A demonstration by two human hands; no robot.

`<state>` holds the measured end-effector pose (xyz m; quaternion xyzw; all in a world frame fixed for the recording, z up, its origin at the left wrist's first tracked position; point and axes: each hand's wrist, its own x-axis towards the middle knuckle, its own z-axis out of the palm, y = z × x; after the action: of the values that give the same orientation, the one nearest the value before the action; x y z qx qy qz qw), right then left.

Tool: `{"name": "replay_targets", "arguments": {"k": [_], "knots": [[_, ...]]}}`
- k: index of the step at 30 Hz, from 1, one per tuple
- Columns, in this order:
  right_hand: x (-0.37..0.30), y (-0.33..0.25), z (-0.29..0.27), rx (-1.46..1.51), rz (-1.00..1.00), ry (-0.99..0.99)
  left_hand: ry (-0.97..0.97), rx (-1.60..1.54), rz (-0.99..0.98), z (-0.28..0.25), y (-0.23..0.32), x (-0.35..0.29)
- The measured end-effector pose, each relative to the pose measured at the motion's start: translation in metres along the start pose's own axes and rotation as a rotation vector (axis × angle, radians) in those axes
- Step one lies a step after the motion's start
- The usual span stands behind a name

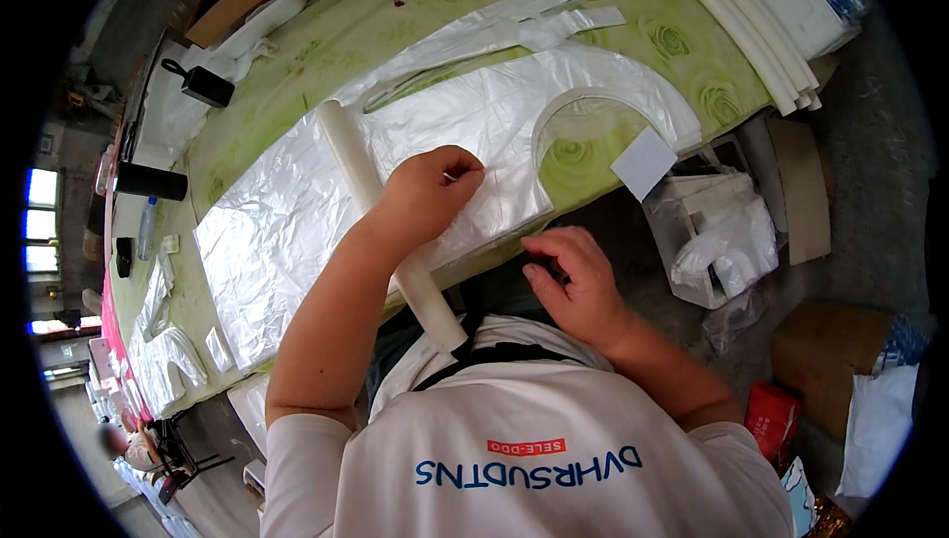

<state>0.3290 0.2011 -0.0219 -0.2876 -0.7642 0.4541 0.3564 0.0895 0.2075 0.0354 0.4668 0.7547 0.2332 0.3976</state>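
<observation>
A shiny white plastic sheet garment (pixel 282 227) lies spread over the green rose-patterned table cover (pixel 682 39), with a rounded cut-out at its right end. Above this sheet my left hand (pixel 435 192) is closed, thumb and fingertips pressed together; what they pinch, if anything, is too small to make out. A cream tube-like roll (pixel 348 151) runs slantwise across the sheet, passes beneath my left wrist and sticks out past the table's near edge. My right hand (pixel 575 281) hovers off that edge, fingers loosely bent, thumb apart, nothing in it.
Long plastic strips (pixel 474 39) lie beyond the sheet. A white card (pixel 645 163) rests at the table's right edge, above a box of plastic film (pixel 727 242). More cream rolls (pixel 746 29) are at the far right. Black speaker-like box (pixel 206 86) stands far left. Someone sits (pixel 143 444) lower left.
</observation>
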Motion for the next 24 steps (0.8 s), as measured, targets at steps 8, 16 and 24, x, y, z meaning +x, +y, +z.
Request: {"name": "replay_targets", "arguments": {"k": [8,16,24], "knots": [[0.092,0.028,0.005,-0.586,-0.29,-0.029,0.147,-0.063,0.107,0.009,-0.011,-0.002],[0.163,0.06,0.003,-0.843,-0.225,0.183,0.274,-0.138,0.229,-0.002,0.006,0.016],[0.168,0.071,0.004,-0.715,-0.404,0.147,0.32,-0.498,0.038,-0.001,0.027,0.096]]}}
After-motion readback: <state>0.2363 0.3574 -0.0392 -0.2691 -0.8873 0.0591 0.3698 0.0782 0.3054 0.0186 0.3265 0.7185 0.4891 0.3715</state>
